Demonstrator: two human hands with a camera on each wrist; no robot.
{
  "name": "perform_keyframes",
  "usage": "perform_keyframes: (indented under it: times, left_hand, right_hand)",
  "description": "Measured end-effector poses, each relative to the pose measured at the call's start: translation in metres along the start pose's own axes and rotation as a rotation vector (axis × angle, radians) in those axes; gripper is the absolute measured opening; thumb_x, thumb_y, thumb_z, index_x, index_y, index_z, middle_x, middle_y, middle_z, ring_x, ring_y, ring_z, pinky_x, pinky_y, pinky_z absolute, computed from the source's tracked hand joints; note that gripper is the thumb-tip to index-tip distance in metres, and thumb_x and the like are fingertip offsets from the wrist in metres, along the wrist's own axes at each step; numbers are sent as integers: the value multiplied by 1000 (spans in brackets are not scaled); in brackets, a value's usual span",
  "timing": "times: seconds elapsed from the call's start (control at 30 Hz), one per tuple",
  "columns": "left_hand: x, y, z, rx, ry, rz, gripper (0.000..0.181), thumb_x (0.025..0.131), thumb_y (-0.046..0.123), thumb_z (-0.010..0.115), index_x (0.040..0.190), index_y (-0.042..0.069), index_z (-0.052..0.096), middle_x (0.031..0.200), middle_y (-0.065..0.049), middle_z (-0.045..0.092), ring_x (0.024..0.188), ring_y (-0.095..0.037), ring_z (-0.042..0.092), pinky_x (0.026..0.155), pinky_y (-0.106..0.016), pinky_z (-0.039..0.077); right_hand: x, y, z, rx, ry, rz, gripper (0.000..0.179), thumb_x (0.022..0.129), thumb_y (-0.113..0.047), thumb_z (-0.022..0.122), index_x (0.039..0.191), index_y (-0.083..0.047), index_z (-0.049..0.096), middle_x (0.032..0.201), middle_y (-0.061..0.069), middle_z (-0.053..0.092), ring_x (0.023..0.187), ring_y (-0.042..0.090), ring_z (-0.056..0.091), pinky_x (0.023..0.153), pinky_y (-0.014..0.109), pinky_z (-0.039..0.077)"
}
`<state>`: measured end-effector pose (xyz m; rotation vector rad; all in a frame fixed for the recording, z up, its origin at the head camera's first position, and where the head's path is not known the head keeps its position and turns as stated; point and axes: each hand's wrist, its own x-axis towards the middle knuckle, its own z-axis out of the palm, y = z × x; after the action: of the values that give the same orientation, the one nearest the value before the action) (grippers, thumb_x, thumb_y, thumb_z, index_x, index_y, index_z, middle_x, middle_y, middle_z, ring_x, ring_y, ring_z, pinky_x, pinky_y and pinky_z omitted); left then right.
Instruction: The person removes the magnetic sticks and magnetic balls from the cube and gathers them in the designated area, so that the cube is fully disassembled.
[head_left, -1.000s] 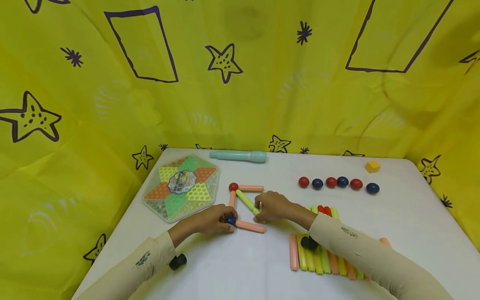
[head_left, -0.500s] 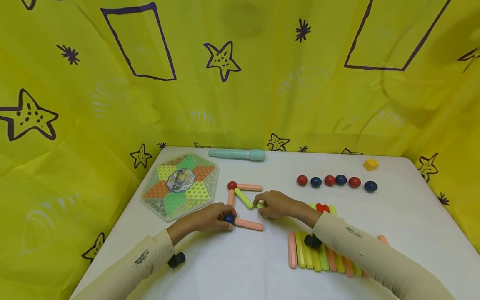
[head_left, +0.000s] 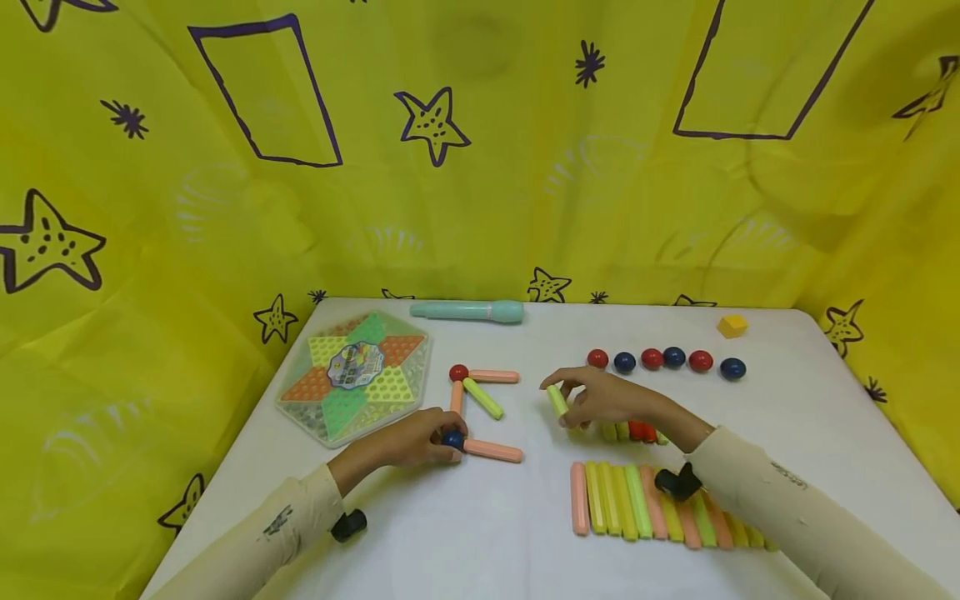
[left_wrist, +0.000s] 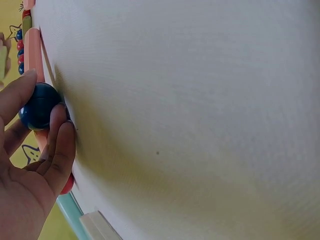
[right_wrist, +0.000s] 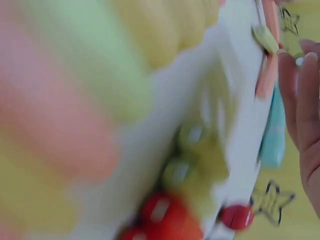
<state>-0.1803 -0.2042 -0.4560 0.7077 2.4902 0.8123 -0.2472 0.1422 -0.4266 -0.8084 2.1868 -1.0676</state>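
My left hand (head_left: pixel 420 437) grips a dark blue ball (left_wrist: pixel 40 106) low at the table, thumb on one side and fingers on the other. A pink stick (head_left: pixel 492 451) points right from that ball, and another pink stick (head_left: pixel 457 397) runs from it up to a red ball (head_left: pixel 458 373). From the red ball a third pink stick (head_left: pixel 493 377) extends right and a yellow-green stick (head_left: pixel 483 398) slants down to the right. Further right, my right hand (head_left: pixel 606 397) pinches a short yellow-green stick (head_left: pixel 557 401) between thumb and fingers.
A row of pink, yellow and green sticks (head_left: pixel 618 500) lies below the right forearm, with red and yellow-green pieces (head_left: pixel 642 431) behind. Red and blue balls (head_left: pixel 652 359) line up farther back, near a yellow block (head_left: pixel 732 326). A hexagonal game box (head_left: pixel 352 377) and teal microphone-like toy (head_left: pixel 467 311) lie left.
My right hand has drawn its yellow-green stick away from the end of the slanted stick and carried it right. My left hand keeps hold of the blue ball.
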Motion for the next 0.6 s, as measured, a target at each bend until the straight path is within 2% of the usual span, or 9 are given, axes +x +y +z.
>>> perform_keyframes:
  times: [0.2, 0.37, 0.6]
  left_hand:
    - [0, 1, -1, 8, 1, -9, 28, 95, 26, 71, 120, 16, 63, 107, -1, 59, 91, -14, 53, 80, -29, 47]
    - [-1, 0, 0, 2, 0, 5, 27, 95, 26, 71, 118, 16, 63, 105, -1, 58, 91, -14, 53, 79, -28, 47]
    - [-1, -2, 3, -11, 3, 18, 27, 95, 27, 71, 118, 16, 62, 103, 2, 58, 88, -12, 53, 77, -26, 47]
  right_hand:
    - [-50, 23, -25, -22, 74, 7, 61, 88, -15, 76, 142, -3, 50, 118, 18, 56, 73, 19, 63, 66, 30, 55]
    - [-89, 46, -39, -1, 119, 6, 55, 91, -12, 71, 140, 2, 49, 109, 18, 55, 63, 19, 61, 58, 30, 54]
    - [-122, 82, -44, 12, 123, -13, 51, 94, -9, 69, 138, 7, 48, 88, 10, 55, 56, 12, 53, 51, 25, 47]
